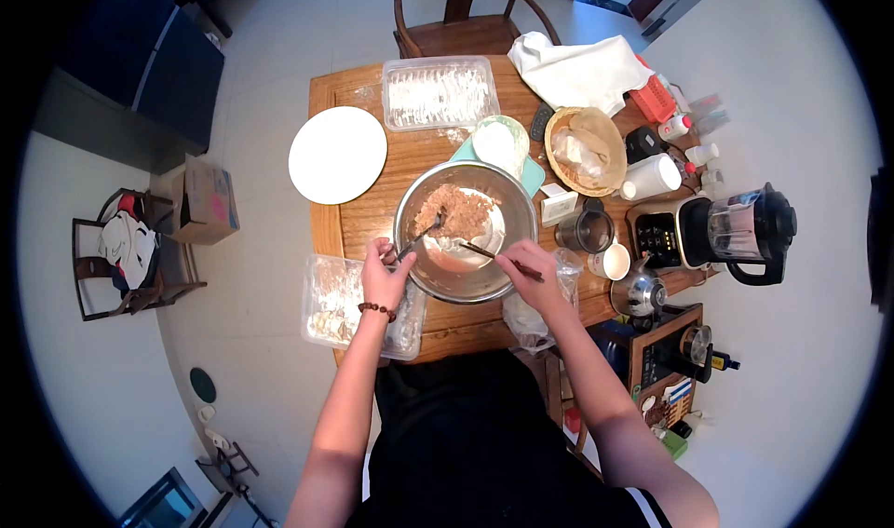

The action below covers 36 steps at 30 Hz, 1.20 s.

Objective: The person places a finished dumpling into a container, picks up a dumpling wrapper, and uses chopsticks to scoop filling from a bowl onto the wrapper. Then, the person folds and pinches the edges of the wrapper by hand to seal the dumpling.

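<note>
A large steel mixing bowl (515, 202) stands at the table's front. Inside it lies pinkish minced filling (466, 211), with a smooth white patch (492, 230) along its right and lower edge. My left hand (384, 275), at the bowl's left rim, is closed around the handle of a metal spoon (425, 232); its head touches the filling. Over the right rim, my right hand (533, 278) grips dark chopsticks (480, 250), their tips at the white patch. A clear plastic container (326, 291) with whitish contents sits below my left hand.
A white round plate (337, 155) overhangs the table's left edge. Behind the bowl are a container of white dumpling-like rows (440, 95) and a small flour-white bowl (503, 143). A basket (615, 155), paper cup (610, 263), kettle (638, 292) and blender (740, 230) crowd the right.
</note>
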Motion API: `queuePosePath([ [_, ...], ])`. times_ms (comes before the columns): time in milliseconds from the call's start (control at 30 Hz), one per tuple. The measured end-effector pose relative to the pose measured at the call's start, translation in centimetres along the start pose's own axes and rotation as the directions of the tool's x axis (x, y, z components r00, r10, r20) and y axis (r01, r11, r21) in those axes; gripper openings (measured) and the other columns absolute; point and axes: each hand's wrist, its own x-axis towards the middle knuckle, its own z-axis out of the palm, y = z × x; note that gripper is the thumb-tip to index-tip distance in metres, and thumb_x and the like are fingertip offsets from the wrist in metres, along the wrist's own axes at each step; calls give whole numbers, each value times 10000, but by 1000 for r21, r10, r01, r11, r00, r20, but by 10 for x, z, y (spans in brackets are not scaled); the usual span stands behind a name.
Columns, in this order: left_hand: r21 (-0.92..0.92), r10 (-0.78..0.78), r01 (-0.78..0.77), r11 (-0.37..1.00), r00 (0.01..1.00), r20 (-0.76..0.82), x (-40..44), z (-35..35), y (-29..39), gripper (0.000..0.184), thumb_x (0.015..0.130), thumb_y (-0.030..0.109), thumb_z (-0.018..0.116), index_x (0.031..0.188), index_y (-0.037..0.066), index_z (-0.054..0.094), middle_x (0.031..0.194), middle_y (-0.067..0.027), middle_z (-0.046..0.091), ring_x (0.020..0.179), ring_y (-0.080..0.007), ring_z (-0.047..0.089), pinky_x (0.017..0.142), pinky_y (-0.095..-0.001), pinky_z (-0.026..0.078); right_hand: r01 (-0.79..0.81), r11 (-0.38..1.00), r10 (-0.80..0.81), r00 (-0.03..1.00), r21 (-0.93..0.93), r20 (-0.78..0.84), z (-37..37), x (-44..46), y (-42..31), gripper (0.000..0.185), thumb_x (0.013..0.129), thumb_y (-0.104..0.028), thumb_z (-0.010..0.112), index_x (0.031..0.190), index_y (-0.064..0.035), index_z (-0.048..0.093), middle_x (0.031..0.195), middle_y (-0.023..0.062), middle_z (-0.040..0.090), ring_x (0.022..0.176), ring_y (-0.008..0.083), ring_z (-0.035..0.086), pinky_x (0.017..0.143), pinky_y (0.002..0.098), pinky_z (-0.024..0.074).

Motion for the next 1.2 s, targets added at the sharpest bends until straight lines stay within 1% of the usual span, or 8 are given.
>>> queuePosePath([
  [167, -90, -32, 28, 996, 999, -37, -18, -15, -8, 476, 874, 225, 824, 1211, -10, 585, 1145, -137, 682, 975, -216, 658, 886, -349, 533, 7, 999, -10, 998, -40, -57, 5, 1, -22, 81, 883, -37, 780, 874, 20, 724, 813, 91, 645, 661, 183, 616, 590, 295, 483],
  [267, -99, -39, 39, 994, 999, -5, -28, -24, -22, 392, 922, 176, 781, 1225, 35, 574, 1229, -74, 606, 1033, -150, 614, 646, -287, 584, -32, 999, 32, 994, -3, -105, 13, -4, -30, 74, 885, -30, 773, 877, 24, 724, 815, 96, 648, 682, 186, 627, 599, 299, 488],
  [467, -94, -21, 22, 995, 1000, 17, -44, -41, -17, 292, 939, 151, 750, 1164, 23, 614, 1155, -71, 653, 979, -137, 635, 664, -271, 557, -98, 993, 108, 980, 68, -168, 25, -11, -36, 98, 941, -37, 703, 873, 33, 713, 815, 110, 644, 687, 167, 627, 611, 291, 488],
  [633, -65, 16, -11, 998, 997, 78, -65, -46, 23, 255, 931, 173, 751, 1114, 21, 662, 1039, -72, 727, 886, -150, 668, 657, -277, 510, -271, 894, 395, 851, 356, -346, 22, -30, -32, 257, 1048, -82, 557, 851, 51, 653, 796, 85, 635, 715, 144, 653, 649, 287, 500],
  [700, -75, 30, -19, 997, 990, 141, -70, -40, 27, 222, 930, 173, 749, 1074, 20, 676, 959, -57, 731, 827, -132, 660, 645, -274, 504, -260, 902, 390, 831, 344, -397, 14, -41, -28, 299, 1078, -129, 522, 871, 54, 636, 809, 94, 645, 695, 162, 657, 659, 295, 512],
  [900, -180, 159, -78, 980, 853, 496, -107, 9, 54, 130, 955, 127, 708, 1005, 9, 683, 797, -51, 709, 645, -111, 645, 605, -267, 512, -112, 555, 711, 578, 825, -400, -20, -72, -9, 333, 1097, -239, 514, 951, 41, 619, 820, 128, 670, 681, 212, 679, 662, 319, 573],
  [1100, -59, 218, -252, 966, 668, 711, -139, 103, 57, 184, 962, 162, 710, 1048, 4, 671, 837, -68, 710, 696, -118, 637, 663, -282, 524, -48, 427, 772, 539, 903, -337, -48, -93, 1, 325, 1092, -247, 528, 942, 27, 616, 820, 129, 671, 687, 222, 690, 671, 327, 590],
  [1200, -94, 123, -79, 992, 660, 741, -141, 119, 46, 188, 970, 178, 708, 1053, 12, 683, 841, -34, 712, 698, -106, 635, 653, -275, 516, -37, 386, 780, 546, 922, -305, -47, -96, 7, 318, 1089, -245, 534, 947, 27, 618, 823, 128, 672, 689, 226, 689, 675, 335, 591],
])
